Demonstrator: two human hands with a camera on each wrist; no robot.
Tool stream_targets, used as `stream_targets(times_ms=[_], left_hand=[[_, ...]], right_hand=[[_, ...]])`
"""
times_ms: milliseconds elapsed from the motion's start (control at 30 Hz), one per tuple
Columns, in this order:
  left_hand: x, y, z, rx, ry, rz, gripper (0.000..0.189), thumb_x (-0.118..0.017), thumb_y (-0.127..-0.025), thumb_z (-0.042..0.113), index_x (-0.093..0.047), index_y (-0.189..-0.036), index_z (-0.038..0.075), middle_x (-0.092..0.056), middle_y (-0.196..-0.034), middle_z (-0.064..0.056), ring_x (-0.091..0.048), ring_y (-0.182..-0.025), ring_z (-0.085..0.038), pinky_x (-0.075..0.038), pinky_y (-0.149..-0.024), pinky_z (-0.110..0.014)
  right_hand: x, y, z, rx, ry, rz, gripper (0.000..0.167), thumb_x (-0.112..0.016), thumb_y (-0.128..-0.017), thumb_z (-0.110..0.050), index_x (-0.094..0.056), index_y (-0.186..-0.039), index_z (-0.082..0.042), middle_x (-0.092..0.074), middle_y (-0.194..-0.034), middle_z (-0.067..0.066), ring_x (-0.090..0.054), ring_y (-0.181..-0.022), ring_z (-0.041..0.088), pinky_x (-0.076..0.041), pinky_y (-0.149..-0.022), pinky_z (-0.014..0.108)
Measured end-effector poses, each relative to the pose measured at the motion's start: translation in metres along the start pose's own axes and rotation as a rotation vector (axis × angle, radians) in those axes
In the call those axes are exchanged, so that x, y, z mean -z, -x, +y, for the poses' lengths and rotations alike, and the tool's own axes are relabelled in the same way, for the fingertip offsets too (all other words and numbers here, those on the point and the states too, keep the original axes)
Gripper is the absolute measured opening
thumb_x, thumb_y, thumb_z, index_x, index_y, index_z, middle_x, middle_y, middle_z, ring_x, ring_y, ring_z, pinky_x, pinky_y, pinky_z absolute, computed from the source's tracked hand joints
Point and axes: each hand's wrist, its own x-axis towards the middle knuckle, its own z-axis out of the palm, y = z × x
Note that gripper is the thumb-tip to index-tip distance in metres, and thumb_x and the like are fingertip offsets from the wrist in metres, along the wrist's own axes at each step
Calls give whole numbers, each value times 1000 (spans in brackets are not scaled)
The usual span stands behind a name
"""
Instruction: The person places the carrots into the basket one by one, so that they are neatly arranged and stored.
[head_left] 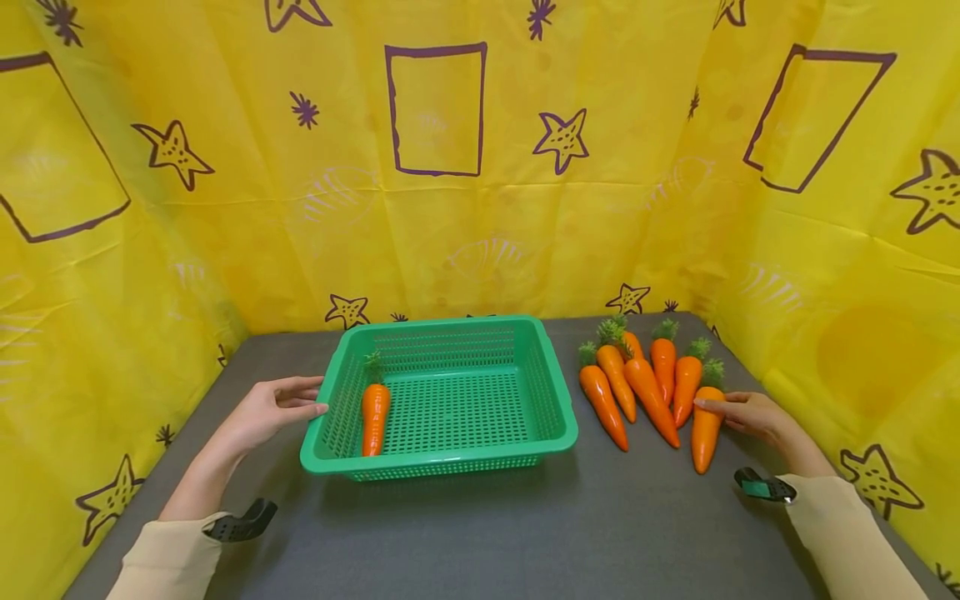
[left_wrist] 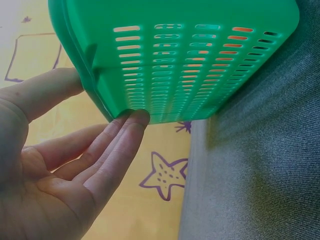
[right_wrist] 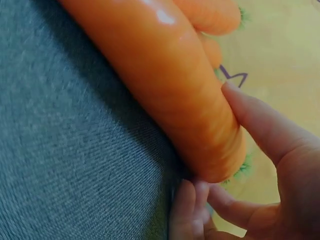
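A green plastic basket (head_left: 450, 458) stands on the table with one carrot (head_left: 375, 417) lying inside along its left part. My left hand (head_left: 273, 412) is at the basket's left side. In the left wrist view its nearly straight fingers (left_wrist: 112, 160) touch the basket's rim and outer wall. At the far right, my right hand (head_left: 757, 417) holds the outermost carrot (head_left: 707, 433) near its leafy end. The thumb (right_wrist: 255, 117) lies on the upper side and the other fingertips (right_wrist: 185, 200) are low beside it, partly hidden. This carrot appears to lie on the table.
Several more orange carrots (head_left: 651, 396) with green tops lie grouped between the basket and my right hand, tips toward me. The grey table (head_left: 480, 542) is bordered by a yellow patterned cloth (head_left: 480, 250) at the back and both sides.
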Motion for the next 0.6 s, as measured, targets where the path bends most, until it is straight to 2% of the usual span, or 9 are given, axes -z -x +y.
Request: stream_targets(times_ms=[200,400,500,600], left_hand=[[0,-1,0,-4,-10,2,63,-68,-87,36,-49,-137,2,-60,-124,-22,-61,-110,-35,-52,-88,-48],[0,-1,1,-9,-14,3,62,-68,-88,33,-49,-136,1,-60,-124,-23,-61,-110,-36,-51,-88,-50],[0,-2,1,-5,-9,2,61,-69,-88,33,-49,-136,0,-60,-124,-23,-61,-110,-35,-51,-89,-49],[0,-2,0,-4,-11,3,62,-69,-87,33,-49,-136,0,-60,-124,-23,-61,-109,-35,-51,-88,-49]], right_hand=[[-1,3,-3,-37,-80,-14,93,-58,-90,-49,-22,-138,22,-45,-133,32,-62,-96,9,-54,-87,35],[-1,5,-8,-62,-140,22,85,-63,-88,-46,-34,-133,19,-55,-121,18,-61,-86,3,-56,-82,31],[-1,6,-9,-67,-189,28,86,-65,-87,-44,-32,-135,20,-57,-115,13,-61,-82,2,-56,-81,30],[0,7,-8,-71,-243,24,87,-65,-87,-41,-30,-135,22,-61,-101,2,-62,-79,1,-57,-79,30]])
